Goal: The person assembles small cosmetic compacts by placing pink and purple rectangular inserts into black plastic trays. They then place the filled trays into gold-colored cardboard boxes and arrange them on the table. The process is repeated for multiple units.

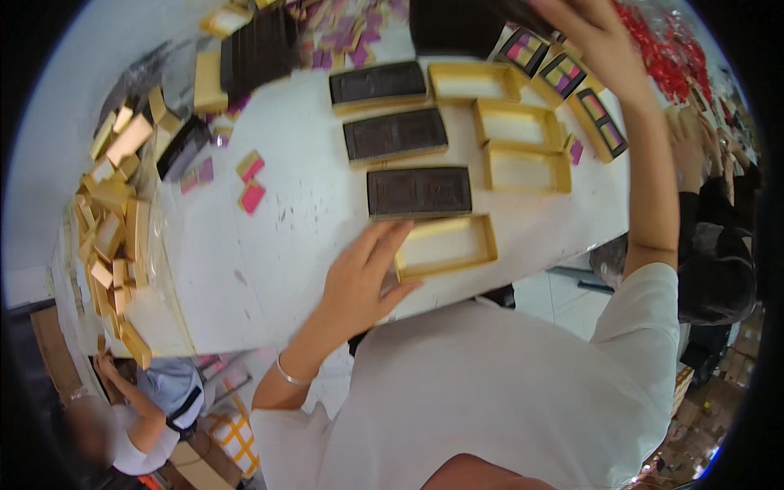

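Observation:
My left hand [359, 278] is at the left end of an open gold cardboard box [447, 271], its fingers at the upper corner and its thumb along the near edge. Just beyond stands a gold box with a black two-well insert [419, 191]. Two similar boxes, a middle one [395, 135] and a farther one [377, 85], form a column behind it. Reaching to the far right, my right hand [581, 31] has its fingers closed at the edge of a black insert [523, 14], beside a black stack [456, 26]. The top edge cuts off some fingertips.
Three gold frames without inserts, one of them here [527, 169], stand right of the column. Boxes with pink and purple pieces [600, 124] stand farther right. Gold boxes heap [114, 220] at the left; another black stack [260, 51] is far left. Other people sit around the table.

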Demonstrator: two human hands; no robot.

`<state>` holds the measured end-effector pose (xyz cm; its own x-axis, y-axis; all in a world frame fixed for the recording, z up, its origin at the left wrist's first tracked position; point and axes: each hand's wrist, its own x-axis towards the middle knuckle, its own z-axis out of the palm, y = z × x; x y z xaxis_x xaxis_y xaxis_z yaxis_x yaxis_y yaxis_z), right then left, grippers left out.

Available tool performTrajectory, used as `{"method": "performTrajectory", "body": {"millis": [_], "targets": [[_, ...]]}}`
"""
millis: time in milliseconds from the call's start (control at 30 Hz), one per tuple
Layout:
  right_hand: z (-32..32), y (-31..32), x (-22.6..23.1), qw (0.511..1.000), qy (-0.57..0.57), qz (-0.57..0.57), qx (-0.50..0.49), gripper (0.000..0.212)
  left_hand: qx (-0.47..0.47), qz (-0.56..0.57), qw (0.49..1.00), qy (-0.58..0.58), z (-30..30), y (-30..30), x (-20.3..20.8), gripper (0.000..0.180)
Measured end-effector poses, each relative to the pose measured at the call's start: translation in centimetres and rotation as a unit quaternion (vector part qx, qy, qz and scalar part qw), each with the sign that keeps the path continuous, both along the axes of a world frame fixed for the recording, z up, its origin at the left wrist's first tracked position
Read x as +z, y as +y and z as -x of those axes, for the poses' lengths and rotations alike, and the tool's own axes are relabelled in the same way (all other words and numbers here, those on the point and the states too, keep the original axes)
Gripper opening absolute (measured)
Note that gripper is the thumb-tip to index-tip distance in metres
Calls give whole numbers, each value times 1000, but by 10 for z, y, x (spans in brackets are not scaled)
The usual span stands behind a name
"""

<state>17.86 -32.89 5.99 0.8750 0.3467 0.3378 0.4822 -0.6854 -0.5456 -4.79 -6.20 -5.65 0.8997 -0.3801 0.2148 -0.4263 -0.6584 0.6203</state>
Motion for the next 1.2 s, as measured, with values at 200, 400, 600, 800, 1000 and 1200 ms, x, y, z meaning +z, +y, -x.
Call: {"method": "performTrajectory", "body": {"millis": [200, 400, 600, 800, 1000, 1200], "targets": [[115, 10, -23, 838, 497, 64, 218, 25, 6, 104, 992, 69, -1, -4, 0, 72], [136, 42, -70, 835, 514, 10, 198, 21, -65, 59, 993, 75, -1, -11, 2, 69], [147, 18, -56, 934, 1, 129, 334, 45, -36, 63, 991, 108, -2, -4, 8, 67], [156, -4, -66, 886, -5, 164, 433, 46, -65, 75, 985, 144, -9, -3, 9, 67], [133, 5, -72, 847, -156, 198, 468, 44, -63, 97, 977, 179, -11, -1, 17, 65], [137, 4, -71, 790, -238, 263, 500, 39, -67, 69, 975, 202, -15, 5, 20, 56]]}}
